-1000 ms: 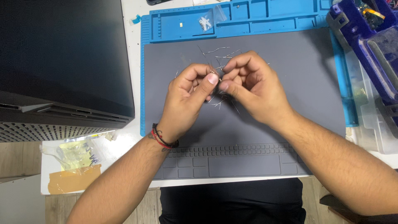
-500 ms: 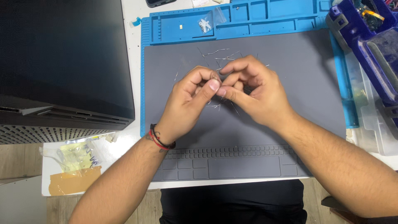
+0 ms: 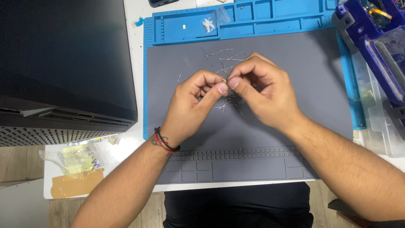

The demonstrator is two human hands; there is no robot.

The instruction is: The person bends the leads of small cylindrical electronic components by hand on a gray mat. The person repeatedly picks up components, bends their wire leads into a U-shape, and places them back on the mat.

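Nearest the camera, two bare forearms angling in from the bottom edge, a red-and-black wristband (image 3: pixel 165 142) on the left one. Further up, the grey mat (image 3: pixel 295 139) with its ribbed strip of shallow pockets, laid across the white tabletop (image 3: pixel 130 147). Left hand (image 3: pixel 192 103) and right hand (image 3: pixel 263 93) meeting at mat centre, thumb tips almost touching. Pinched right there — a tiny bead-like part (image 3: pixel 224 80), brownish, held from both sides at once. Both grips narrow, closed on that one part: left thumb and forefinger coming in from the left, right ones from the right. Fine wire leads seemingly running side to side, along the line from one hand to the other, though mostly hidden under the fingertips. Neither hand nearer than the other; part dead centre between them, just above the mat. Around and beyond the knuckles, a scatter of loose thin wires (image 3: pixel 221 52) lying on the grey. Farther still, the blue tray section (image 3: pixel 270 19) with small compartments, a little clear bag (image 3: pixel 209 24) resting in it. Far left, a big black case (image 3: pixel 63 59); far right, a purple frame (image 3: pixel 375 38).
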